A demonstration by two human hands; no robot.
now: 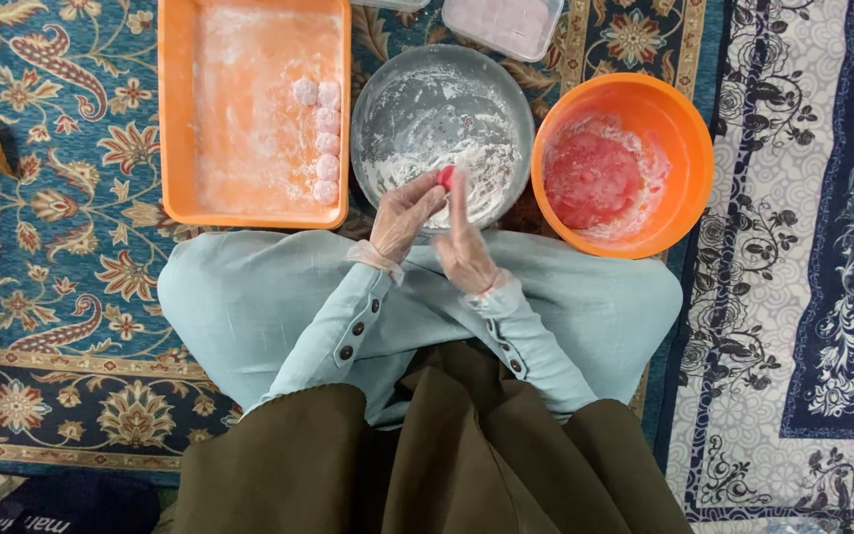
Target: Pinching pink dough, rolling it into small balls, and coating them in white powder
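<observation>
Both hands wear thin clear gloves and meet over the near rim of a grey metal bowl [387, 99] dusted with white flour. My left hand [402, 216] and my right hand [465, 247] press a small red-pink dough ball [444, 177] between their fingertips. To the right stands an orange round bowl [684, 129] holding a mass of red-pink dough [595, 180] with flour around it. To the left lies an orange rectangular tray [175, 119], floured, with a column of several floured pale balls [327, 138] along its right side.
I sit on a patterned blue carpet [61, 227], knees in pale blue fabric under the hands. A clear plastic container [502, 22] stands behind the grey bowl. A white and navy patterned cloth [803, 247] covers the floor at right.
</observation>
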